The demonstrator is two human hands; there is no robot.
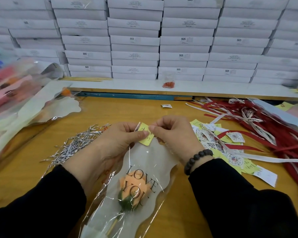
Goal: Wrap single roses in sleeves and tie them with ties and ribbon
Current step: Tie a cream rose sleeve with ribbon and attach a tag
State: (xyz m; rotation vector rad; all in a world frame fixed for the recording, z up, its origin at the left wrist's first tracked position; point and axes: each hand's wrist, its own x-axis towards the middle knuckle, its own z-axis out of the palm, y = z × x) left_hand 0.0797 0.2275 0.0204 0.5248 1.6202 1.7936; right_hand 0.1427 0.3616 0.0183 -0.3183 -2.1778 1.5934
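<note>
An orange rose [136, 189] with a green base lies inside a clear and frosted sleeve [150, 160] printed "LOVE YOU", its stem pointing toward me. Both hands meet at the sleeve's far open end. My left hand [117, 140] and my right hand [174, 134] pinch a small yellow paper tag [145, 137] against the sleeve's edge. A heap of silver twist ties [76, 145] lies left of my left hand. Red and white ribbons [264, 127] are spread at the right.
Yellow tags and printed QR cards [218, 143] are scattered right of my hands. Empty sleeves and wrapped flowers [24, 100] pile up at the left. Stacked white boxes [136, 40] form a wall behind the wooden table [120, 109]. Red rubber bands [168, 84] sit on the white ledge.
</note>
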